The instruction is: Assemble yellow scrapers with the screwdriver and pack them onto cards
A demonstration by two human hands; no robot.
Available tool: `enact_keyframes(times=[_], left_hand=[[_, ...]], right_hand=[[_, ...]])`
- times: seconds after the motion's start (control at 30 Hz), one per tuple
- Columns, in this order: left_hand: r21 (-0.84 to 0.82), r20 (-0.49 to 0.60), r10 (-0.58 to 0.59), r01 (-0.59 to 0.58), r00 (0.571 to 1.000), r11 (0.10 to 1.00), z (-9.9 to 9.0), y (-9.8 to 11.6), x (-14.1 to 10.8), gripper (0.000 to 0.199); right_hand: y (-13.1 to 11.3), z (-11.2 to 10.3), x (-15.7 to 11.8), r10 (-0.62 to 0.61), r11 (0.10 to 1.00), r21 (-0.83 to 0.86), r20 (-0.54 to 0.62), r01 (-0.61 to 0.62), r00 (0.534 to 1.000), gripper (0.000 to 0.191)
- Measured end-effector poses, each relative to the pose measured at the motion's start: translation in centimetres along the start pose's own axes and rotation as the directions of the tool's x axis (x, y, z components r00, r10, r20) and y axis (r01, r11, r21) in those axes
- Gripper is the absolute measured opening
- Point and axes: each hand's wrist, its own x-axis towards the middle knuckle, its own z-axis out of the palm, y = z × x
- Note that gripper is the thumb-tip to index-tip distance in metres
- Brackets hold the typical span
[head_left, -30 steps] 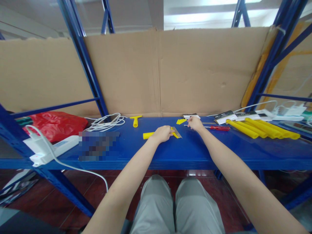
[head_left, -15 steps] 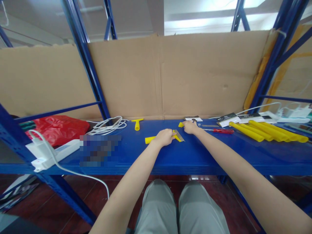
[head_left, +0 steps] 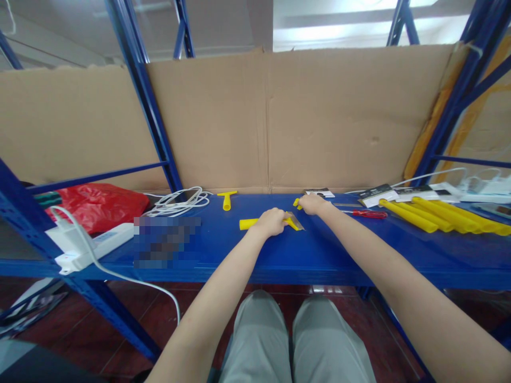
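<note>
My left hand (head_left: 272,221) is closed around a yellow scraper (head_left: 248,224). The tool's round handle sticks out to the left, and its thin metal blade sits at the right end, just above the blue shelf. To the right and a little farther back, my right hand (head_left: 312,204) pinches a small yellow plastic piece (head_left: 296,202); the fingers hide most of it. Behind the left hand, a yellow T-shaped part (head_left: 227,202) rests on the shelf. Right of the right hand lies a red-handled screwdriver (head_left: 369,214), its shaft partly covered by my forearm.
Several yellow tubes (head_left: 409,216) lie at the right of the blue shelf (head_left: 303,252), beside black-and-white packets (head_left: 379,195). At the left are a coiled white cable (head_left: 186,202), a power strip (head_left: 115,239) and a red plastic bag (head_left: 101,207). Cardboard (head_left: 215,127) closes the back.
The view has shifted slightly. Both hands keep their holds and stay in nearly the same places; the yellow piece at the right fingertips looks slightly turned.
</note>
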Motion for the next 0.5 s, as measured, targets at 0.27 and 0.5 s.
enact_keyframes(times=[0.27,0.5], left_hand=[[-0.002,-0.003,-0.02,0.02,1.0,1.0,-0.2,0.2,-0.1,0.038],[-0.028,-0.004,-0.018,0.018,1.0,0.999,0.0,0.1,0.0,0.037]], right_hand=[[-0.9,-1.5,-0.8,-0.1,0.983,-0.145,0.062,0.108,0.993,0.023],[-1.7,-2.2,-1.0,-0.106,0.964,-0.233,0.098,0.127,0.99,0.024]])
